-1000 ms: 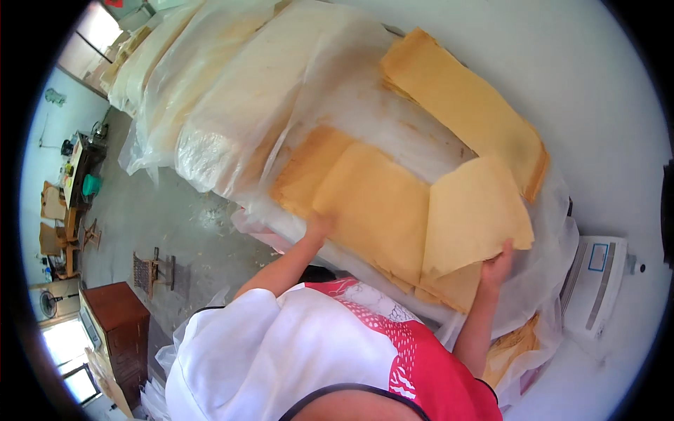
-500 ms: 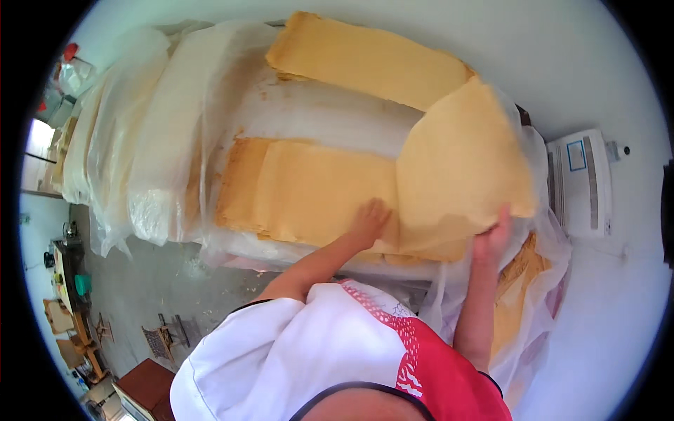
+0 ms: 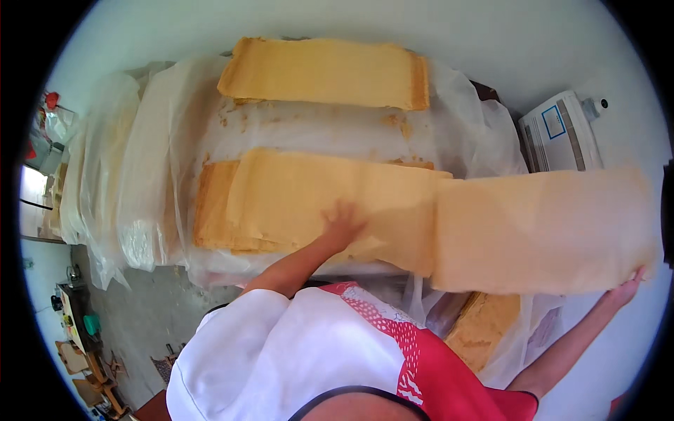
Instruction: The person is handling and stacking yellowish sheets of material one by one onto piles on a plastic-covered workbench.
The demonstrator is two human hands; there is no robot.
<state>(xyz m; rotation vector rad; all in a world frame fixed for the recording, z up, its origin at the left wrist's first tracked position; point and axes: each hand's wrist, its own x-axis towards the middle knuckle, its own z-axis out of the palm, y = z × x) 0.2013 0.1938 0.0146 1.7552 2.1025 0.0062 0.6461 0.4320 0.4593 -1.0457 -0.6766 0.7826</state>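
A large pale-yellow paper sheet (image 3: 537, 231) stretches out to the right, past the edge of the table. My right hand (image 3: 625, 289) pinches its near right corner and holds that half up in the air. The other half lies on a stack of yellow paper (image 3: 210, 203) with rough, darker edges. My left hand (image 3: 342, 224) rests on the sheet over the stack, fingers spread and slightly blurred. A crease runs down the sheet between the two halves.
Another stack of yellow paper (image 3: 323, 70) lies along the wall. Plastic-wrapped bundles (image 3: 151, 168) stand at the left. More paper (image 3: 484, 326) in plastic sits low beside my right arm. A white wall-side unit (image 3: 558, 133) is at the right. Chairs and a bench are far left.
My right hand has swung out to the right, drawing the folded half of the sheet open and nearly flat. My left hand has shifted left across the sheet. The view has turned rightward.
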